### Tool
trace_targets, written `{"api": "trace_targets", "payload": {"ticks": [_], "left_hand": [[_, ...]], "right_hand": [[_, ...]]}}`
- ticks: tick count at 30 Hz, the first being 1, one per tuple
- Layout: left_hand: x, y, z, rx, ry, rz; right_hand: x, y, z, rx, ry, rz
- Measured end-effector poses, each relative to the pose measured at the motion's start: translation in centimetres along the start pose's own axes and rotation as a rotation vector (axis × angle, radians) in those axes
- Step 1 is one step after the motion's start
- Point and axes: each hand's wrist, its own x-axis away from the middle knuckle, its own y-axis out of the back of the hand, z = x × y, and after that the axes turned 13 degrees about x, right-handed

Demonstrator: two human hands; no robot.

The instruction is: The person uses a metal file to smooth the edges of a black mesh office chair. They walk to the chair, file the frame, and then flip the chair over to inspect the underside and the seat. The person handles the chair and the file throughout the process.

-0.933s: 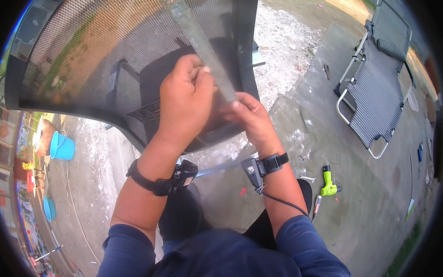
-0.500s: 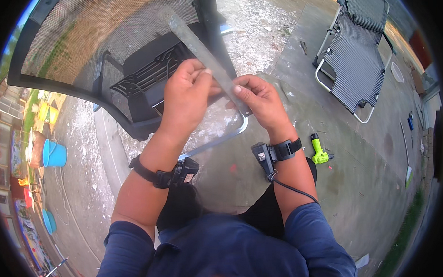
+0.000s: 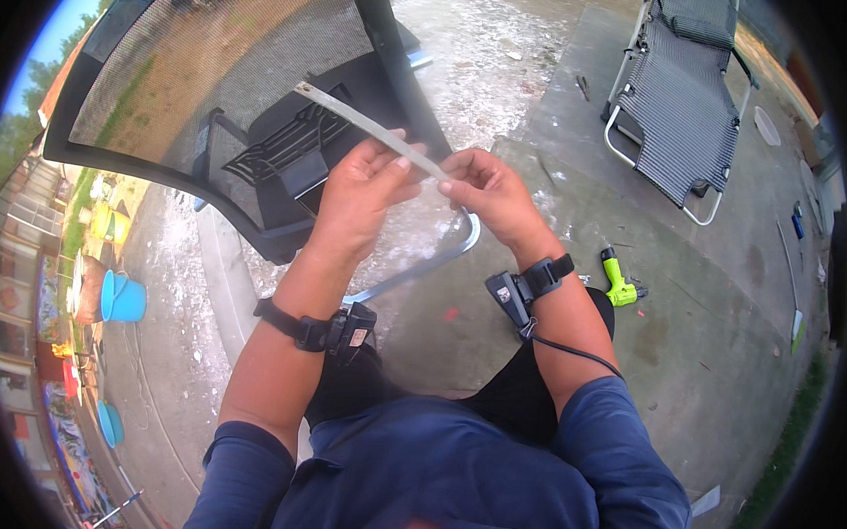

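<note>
A flat grey metal strip (image 3: 358,121) slants up and away to the left, raised in front of me. My left hand (image 3: 363,186) is closed round its middle, thumb against finger. At the near end, my right hand (image 3: 493,194) pinches it between thumb and fingers and hides the tip. Just beyond stands an office chair with a black-framed mesh back (image 3: 272,59); its black slatted metal part (image 3: 288,148) shows past the frame. Under my hands a bent silver tube (image 3: 419,264) curves out from the chair.
A lime-green cordless drill (image 3: 621,281) lies on the concrete at my right. Farther right stands a folding lounger (image 3: 685,110) with grey woven fabric. At left are a blue bucket (image 3: 124,298) and a blue basin (image 3: 110,424). White debris (image 3: 477,57) covers ground beyond the chair.
The strip has been turned and now looks narrower, its far end lower and farther left. Both hands keep hold of it. The whole view has shifted slightly.
</note>
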Motion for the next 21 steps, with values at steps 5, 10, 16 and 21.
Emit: {"api": "trace_targets", "payload": {"ticks": [5,10,16,21], "left_hand": [[-0.1,-0.3,0.3,0.033,0.004,-0.015],[0.1,-0.5,0.5,0.029,0.026,-0.044],[0.1,0.1,0.8,-0.011,0.028,-0.078],[-0.1,0.6,1.2,-0.097,0.027,-0.104]], "right_hand": [[-0.1,-0.8,-0.2,0.118,0.065,-0.115],[-0.2,-1.0,-1.1,0.289,0.053,-0.134],[0.1,-1.5,-0.5,0.276,-0.064,-0.057],[-0.1,-1.5,-1.4,0.247,-0.051,-0.058]]}}
